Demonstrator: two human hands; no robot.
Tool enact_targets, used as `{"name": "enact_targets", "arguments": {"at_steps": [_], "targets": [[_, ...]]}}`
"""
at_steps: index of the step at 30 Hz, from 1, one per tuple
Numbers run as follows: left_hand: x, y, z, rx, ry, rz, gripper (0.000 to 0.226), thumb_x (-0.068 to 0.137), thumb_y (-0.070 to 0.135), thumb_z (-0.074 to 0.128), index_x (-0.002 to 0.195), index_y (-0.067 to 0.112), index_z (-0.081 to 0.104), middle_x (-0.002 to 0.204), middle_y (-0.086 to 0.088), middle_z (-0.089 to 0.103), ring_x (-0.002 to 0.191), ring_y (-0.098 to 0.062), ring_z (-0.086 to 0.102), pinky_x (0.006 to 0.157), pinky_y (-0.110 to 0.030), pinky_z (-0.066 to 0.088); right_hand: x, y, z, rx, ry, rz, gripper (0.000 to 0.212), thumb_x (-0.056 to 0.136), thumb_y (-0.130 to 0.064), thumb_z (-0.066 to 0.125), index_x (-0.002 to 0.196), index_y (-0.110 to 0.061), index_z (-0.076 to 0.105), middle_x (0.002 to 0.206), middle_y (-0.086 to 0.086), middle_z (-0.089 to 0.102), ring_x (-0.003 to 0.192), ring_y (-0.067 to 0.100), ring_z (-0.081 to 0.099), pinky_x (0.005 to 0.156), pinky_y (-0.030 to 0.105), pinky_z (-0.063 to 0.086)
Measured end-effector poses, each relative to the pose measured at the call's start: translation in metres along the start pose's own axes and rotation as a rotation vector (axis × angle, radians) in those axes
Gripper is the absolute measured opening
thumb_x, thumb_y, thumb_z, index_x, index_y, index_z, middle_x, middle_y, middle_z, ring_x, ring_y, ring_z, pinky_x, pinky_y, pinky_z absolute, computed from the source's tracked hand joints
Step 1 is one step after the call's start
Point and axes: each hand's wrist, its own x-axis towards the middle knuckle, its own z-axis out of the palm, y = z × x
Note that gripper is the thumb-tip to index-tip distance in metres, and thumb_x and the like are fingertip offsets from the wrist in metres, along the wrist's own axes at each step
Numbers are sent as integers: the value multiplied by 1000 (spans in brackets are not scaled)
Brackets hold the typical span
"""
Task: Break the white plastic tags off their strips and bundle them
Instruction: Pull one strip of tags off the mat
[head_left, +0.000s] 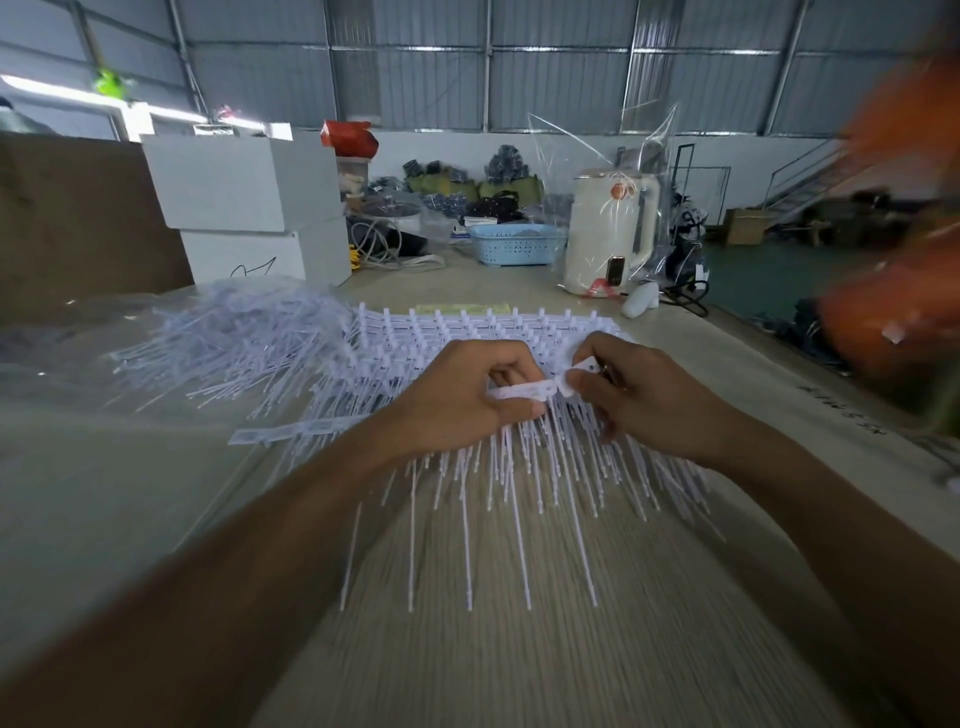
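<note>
A stack of white plastic tag strips (467, 332) lies across the middle of the table, their thin tails fanning toward me. My left hand (457, 400) grips one strip (524, 391) by its spine, fingers curled round it. My right hand (639, 400) pinches a single white tag head (584, 368) at the right end of that strip. A loose pile of separated white tags (234, 343) spreads to the left. A flat strip (296, 430) lies on the table near my left wrist.
Clear plastic sheeting (62, 364) covers the table's left part. White boxes (249, 208) stand at the back left, a blue basket (514, 244) and a bagged cream kettle (608, 234) at the back. A blurred orange shape (893, 249) fills the right edge.
</note>
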Motion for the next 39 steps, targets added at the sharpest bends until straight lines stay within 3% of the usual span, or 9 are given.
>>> {"name": "enact_targets", "arguments": {"at_steps": [2, 6, 10, 14, 21, 25, 30, 34, 39], "targets": [[0, 1, 0, 26, -2, 8, 16, 81, 11, 81, 94, 13, 74, 83, 4, 72, 74, -7, 64, 70, -22, 50, 0, 1, 3, 42, -16, 20, 16, 103, -19, 51, 89, -13, 53, 60, 5, 57, 45, 8, 55, 49, 29, 43], [-1, 4, 3, 62, -87, 48, 15, 79, 14, 83, 91, 16, 74, 82, 7, 72, 74, -6, 64, 69, -24, 50, 5, 18, -2, -298, 126, -9, 18, 105, -19, 47, 88, -14, 48, 64, -10, 47, 55, 2, 44, 50, 25, 29], [0, 5, 12, 72, -119, 58, 18, 83, 23, 80, 100, 21, 74, 90, 11, 72, 83, -1, 65, 79, -27, 53, 3, 42, -26, -220, 269, 35, 14, 105, -23, 45, 96, -18, 55, 75, 2, 62, 60, 17, 59, 52, 28, 39], [-2, -4, 12, 92, -49, 32, 24, 85, 33, 77, 108, 29, 73, 89, 8, 74, 79, -10, 69, 76, -44, 56, 2, 33, -16, -194, 152, 20, 29, 105, -10, 43, 109, -33, 61, 97, 14, 70, 69, 38, 64, 60, 38, 51], [-2, -6, 12, 82, 39, 27, 20, 83, 33, 79, 100, 27, 71, 75, 11, 71, 69, -9, 68, 67, -38, 53, 4, 9, 0, 15, -12, 103, 34, 102, -5, 47, 95, -23, 76, 77, -4, 67, 59, 11, 52, 56, 17, 37], [0, -2, 13, 39, 50, -14, 27, 78, 30, 83, 93, 23, 62, 79, 8, 69, 73, -11, 66, 66, -37, 53, 2, -1, 5, 5, -75, 106, 32, 103, -32, 49, 93, -13, 72, 70, -8, 60, 61, 7, 51, 63, 23, 38], [2, 4, 1, 26, -38, -54, 33, 81, 36, 80, 104, 25, 59, 84, 5, 71, 79, -8, 68, 70, -22, 52, 0, -4, 7, 5, -21, 46, 33, 101, -25, 56, 81, 0, 66, 58, -6, 42, 52, 4, 37, 56, 24, 29], [-10, -4, -16, 49, -50, -68, 22, 90, 28, 72, 110, 32, 62, 94, 13, 74, 89, 3, 67, 83, -23, 54, 2, -1, 7, 66, 24, 137, 32, 102, -27, 55, 85, -4, 69, 61, -3, 45, 51, 5, 37, 50, 20, 27], [-27, -11, -14, 214, -51, -70, 18, 86, 28, 76, 103, 31, 70, 87, 13, 72, 77, -5, 67, 71, -38, 57, 2, -6, 16, 110, 3, 151, 37, 102, -30, 53, 85, 0, 67, 66, 6, 46, 55, 10, 38, 51, 20, 29]]}}
